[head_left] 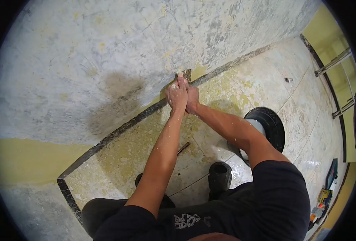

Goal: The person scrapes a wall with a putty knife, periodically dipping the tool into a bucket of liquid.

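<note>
Scraper (188, 75), so identified by its dark, flat blade and largely hidden by the fingers, stands at 12 o'clock, near the foot of a patchy grey-and-white wall (117, 48) and just above the black skirting (126, 124). Left hand (176, 96) and right hand (192, 98) are pressed together and closed around the tool, the left with a finger stretched along it towards the blade; how the fingers interlock beneath cannot be seen. Yellow paint borders the work near the blade, and pale and yellow flakes litter the tiled floor (302, 86). For sound scraping, the blade is best kept at a shallow angle, its edge flat to the surface, with both arms supplying short, even strokes; a steep corner would probably gouge the plaster or catch on the skirting. The stretched finger probably helps steer, but should stay behind the cutting edge. Loose flakes underfoot call for a steady stance. At 3 o'clock, partly covered by the right forearm, sits a round black tub (277, 128). Writing is scarce: white lettering (187, 220) on the dark shirt at 6 o'clock is too distorted to read with confidence, and a yellow-and-black package (324, 197) at 4 o'clock shows no legible brand.
</note>
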The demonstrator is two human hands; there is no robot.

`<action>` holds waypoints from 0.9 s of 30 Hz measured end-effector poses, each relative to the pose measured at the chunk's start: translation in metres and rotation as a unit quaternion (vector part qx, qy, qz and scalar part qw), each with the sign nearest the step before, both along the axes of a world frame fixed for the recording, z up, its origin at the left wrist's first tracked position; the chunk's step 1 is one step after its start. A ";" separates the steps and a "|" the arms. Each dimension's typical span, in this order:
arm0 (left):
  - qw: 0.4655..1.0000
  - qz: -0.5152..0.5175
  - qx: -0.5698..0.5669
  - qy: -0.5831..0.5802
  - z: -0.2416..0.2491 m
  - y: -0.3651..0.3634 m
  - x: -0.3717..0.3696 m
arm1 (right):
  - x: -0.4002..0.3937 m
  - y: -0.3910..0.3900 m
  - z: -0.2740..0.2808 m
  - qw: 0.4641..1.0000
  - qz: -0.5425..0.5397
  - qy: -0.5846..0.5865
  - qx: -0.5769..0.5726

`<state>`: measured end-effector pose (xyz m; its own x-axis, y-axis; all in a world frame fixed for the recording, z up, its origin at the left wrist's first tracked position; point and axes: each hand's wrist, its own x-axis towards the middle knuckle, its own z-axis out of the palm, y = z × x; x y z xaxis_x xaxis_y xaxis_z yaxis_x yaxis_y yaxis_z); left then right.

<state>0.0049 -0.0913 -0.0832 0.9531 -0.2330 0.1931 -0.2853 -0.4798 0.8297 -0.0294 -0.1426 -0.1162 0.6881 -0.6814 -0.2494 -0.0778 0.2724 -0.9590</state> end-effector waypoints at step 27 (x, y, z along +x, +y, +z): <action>0.998 -0.047 0.026 0.021 0.025 -0.008 -0.001 | 0.002 -0.018 0.005 0.993 -0.019 -0.024 -0.111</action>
<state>0.0044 -0.0996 -0.0577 0.9338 -0.3302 0.1378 -0.2959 -0.4961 0.8163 -0.0272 -0.1607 -0.1109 0.6690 -0.7411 -0.0571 -0.0235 0.0557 -0.9982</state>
